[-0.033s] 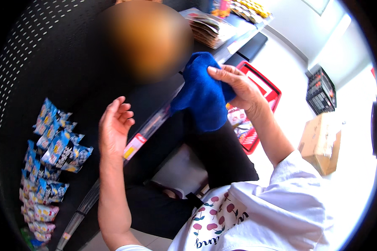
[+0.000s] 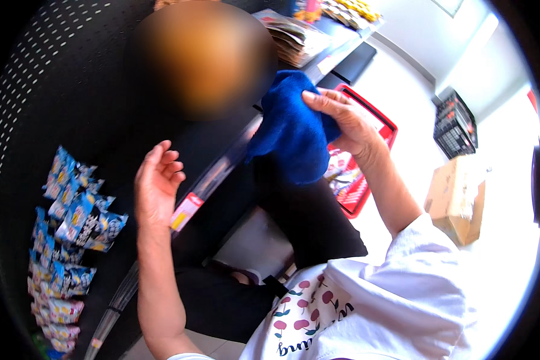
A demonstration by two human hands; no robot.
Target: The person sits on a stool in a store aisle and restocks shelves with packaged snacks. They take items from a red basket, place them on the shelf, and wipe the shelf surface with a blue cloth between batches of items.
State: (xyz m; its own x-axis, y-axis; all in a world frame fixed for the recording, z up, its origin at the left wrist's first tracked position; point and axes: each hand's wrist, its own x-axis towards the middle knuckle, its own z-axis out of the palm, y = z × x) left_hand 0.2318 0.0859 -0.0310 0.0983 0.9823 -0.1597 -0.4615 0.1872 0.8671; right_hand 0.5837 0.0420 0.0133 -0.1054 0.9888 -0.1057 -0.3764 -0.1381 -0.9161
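My right hand (image 2: 348,123) pinches a blue cloth (image 2: 294,135) between thumb and fingers. The cloth hangs in loose folds in front of the shelf edge, above my dark-trousered leg. My left hand (image 2: 159,183) is raised over the black shelf (image 2: 117,273), palm turned inward. Its fingers are loosely curled and apart, with nothing in them. Nearest to it are the price strip along the shelf edge, with a pink and yellow tag (image 2: 187,210), and a row of small blue snack bags (image 2: 90,219) further left.
Pink-and-white bags (image 2: 63,312) continue the row at lower left. A stack of flat packets (image 2: 291,39) lies on the shelf's far end, near yellow packs (image 2: 351,15). On the floor are a red basket (image 2: 385,114) with packages, a black crate (image 2: 455,126) and a cardboard box (image 2: 453,198).
The whole view has shifted slightly. My right hand still grips the blue cloth, whose folds have changed a little. My left hand stays raised and empty.
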